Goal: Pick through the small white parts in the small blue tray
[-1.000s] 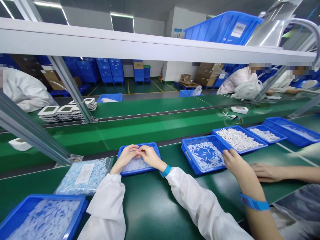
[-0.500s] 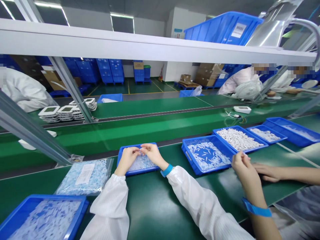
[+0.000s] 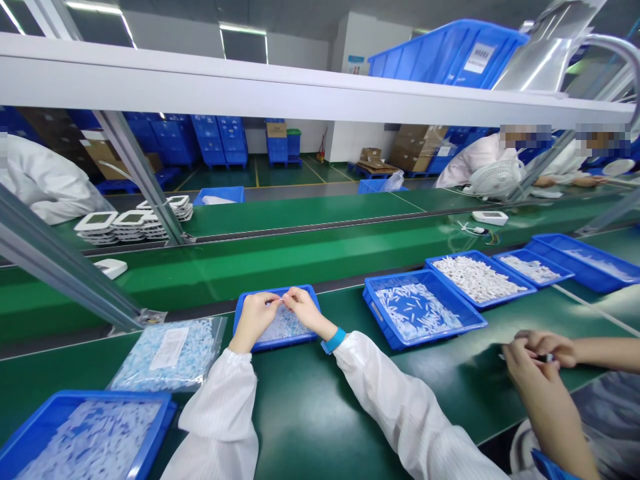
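Still pinching small part [image 3: 283, 305] between fingertips of left hand [image 3: 254, 315] and right hand [image 3: 306, 309], both closed tight, above blue tray [image 3: 273, 291]; neighbour's hand [image 3: 530, 371] pulling back from next tray [image 3: 440, 335]; same step continuing

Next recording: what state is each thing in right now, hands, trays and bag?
left hand, fingertips pinched on a small pale piece over the small blue tray
right hand, pinching the same piece
small blue tray, open, thin layer of pale pieces
plastic bag, lying flat, full of pale pieces
second blue tray, open, partly filled
co-worker's hands, closed together around a small dark item
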`<action>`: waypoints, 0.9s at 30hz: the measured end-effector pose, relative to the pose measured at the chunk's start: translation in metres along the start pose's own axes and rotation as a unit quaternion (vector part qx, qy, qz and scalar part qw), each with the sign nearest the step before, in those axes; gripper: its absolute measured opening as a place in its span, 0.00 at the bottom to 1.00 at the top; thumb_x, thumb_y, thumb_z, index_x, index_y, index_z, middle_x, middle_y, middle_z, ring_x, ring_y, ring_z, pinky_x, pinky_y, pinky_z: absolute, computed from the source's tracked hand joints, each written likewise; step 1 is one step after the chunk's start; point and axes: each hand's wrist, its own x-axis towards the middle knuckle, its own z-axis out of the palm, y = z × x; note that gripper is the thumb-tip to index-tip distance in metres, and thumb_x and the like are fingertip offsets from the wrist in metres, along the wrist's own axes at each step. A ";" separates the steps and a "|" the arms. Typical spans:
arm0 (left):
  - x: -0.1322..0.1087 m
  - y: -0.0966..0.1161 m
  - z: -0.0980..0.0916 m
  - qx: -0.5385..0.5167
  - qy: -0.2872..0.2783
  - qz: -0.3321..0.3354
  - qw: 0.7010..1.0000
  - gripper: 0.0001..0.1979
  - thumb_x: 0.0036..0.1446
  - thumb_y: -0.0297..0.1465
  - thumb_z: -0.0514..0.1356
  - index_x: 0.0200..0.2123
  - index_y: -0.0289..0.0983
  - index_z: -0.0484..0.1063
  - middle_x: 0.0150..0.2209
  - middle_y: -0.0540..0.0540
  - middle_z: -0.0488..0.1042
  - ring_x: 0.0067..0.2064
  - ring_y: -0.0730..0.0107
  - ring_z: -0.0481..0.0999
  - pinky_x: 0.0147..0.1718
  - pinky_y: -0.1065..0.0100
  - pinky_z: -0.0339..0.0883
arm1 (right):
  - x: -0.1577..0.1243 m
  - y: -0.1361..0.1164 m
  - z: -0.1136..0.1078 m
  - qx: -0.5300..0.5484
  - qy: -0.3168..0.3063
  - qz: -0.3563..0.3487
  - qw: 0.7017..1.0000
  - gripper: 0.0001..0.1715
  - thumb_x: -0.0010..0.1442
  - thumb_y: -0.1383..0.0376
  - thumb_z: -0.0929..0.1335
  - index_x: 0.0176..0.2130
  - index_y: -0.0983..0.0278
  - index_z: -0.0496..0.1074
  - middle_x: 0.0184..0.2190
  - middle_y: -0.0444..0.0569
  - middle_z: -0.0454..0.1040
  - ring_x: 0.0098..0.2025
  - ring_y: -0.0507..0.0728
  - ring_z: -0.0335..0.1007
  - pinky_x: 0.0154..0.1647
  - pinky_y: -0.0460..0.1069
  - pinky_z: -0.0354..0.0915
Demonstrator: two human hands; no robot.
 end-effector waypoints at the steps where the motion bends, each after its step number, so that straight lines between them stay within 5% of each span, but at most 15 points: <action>1: 0.000 0.001 0.000 0.000 0.003 0.000 1.000 0.11 0.54 0.34 0.57 0.31 0.39 0.79 0.34 0.46 0.80 0.37 0.63 0.78 0.40 0.66 0.67 | 0.000 0.000 0.000 0.007 0.002 0.002 1.000 0.14 0.58 0.60 0.65 0.25 0.63 0.61 0.18 0.39 0.59 0.22 0.49 0.54 0.24 0.44 0.54; 10: -0.001 0.004 -0.001 0.004 0.032 0.000 0.999 0.08 0.52 0.32 0.59 0.28 0.40 0.79 0.32 0.49 0.81 0.35 0.67 0.78 0.38 0.70 0.67 | 0.002 0.002 0.000 0.039 -0.001 -0.008 0.999 0.13 0.56 0.60 0.65 0.24 0.63 0.60 0.17 0.38 0.58 0.21 0.49 0.53 0.23 0.44 0.52; 19: -0.003 0.004 0.012 0.065 0.020 0.005 0.998 0.11 0.54 0.29 0.55 0.28 0.38 0.79 0.32 0.45 0.80 0.33 0.67 0.77 0.35 0.69 0.65 | -0.013 -0.018 0.001 -0.219 0.055 -0.085 0.971 0.09 0.58 0.70 0.61 0.25 0.63 0.61 0.22 0.43 0.64 0.26 0.52 0.59 0.28 0.46 0.52; 27: -0.005 0.005 0.024 0.114 0.025 0.005 0.993 0.14 0.54 0.27 0.53 0.28 0.37 0.79 0.32 0.44 0.80 0.34 0.67 0.77 0.37 0.69 0.65 | -0.015 -0.012 0.003 -0.313 0.050 -0.130 0.939 0.10 0.55 0.76 0.58 0.27 0.63 0.58 0.26 0.46 0.64 0.31 0.54 0.61 0.33 0.47 0.55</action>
